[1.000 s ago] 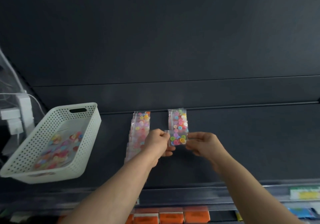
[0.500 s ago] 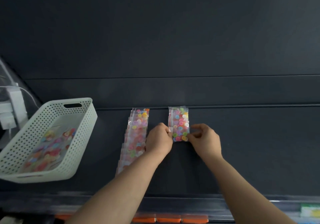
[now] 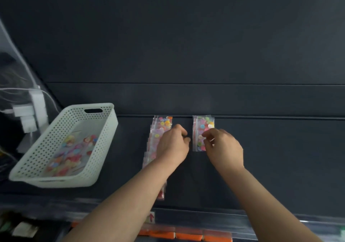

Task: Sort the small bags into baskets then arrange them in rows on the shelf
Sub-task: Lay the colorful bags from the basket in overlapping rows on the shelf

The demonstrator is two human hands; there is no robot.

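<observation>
Surface: dark shelf (image 3: 270,157) with a dark back panel above it, filling most of the frame.
Left hand (image 3: 172,146): centre of frame, fingers curled in toward the thumb. The tips are just beside the left edge of the right row of bags (image 3: 200,127). Blur hides whether they touch or hold it.
Right hand (image 3: 224,148): right of centre, fingers bent and close together. The fingertips (image 3: 205,135) lie on the right part of that row's front bag. I cannot tell whether they are pinching or only resting.
Right row of bags: short stack of clear bags of coloured buttons, against the shelf's back edge, between the two hands.
Left row of bags (image 3: 158,127): longer overlapping line running toward the lower edge, its middle hidden by the left hand and forearm.
Basket (image 3: 110,129): white and perforated, left of frame and tilted, with loose bags (image 3: 72,154) inside, blurred.
Hard to make out: white adapters and cables (image 3: 31,111) at far left, and orange packs (image 3: 186,235) cut off at the bottom edge.
</observation>
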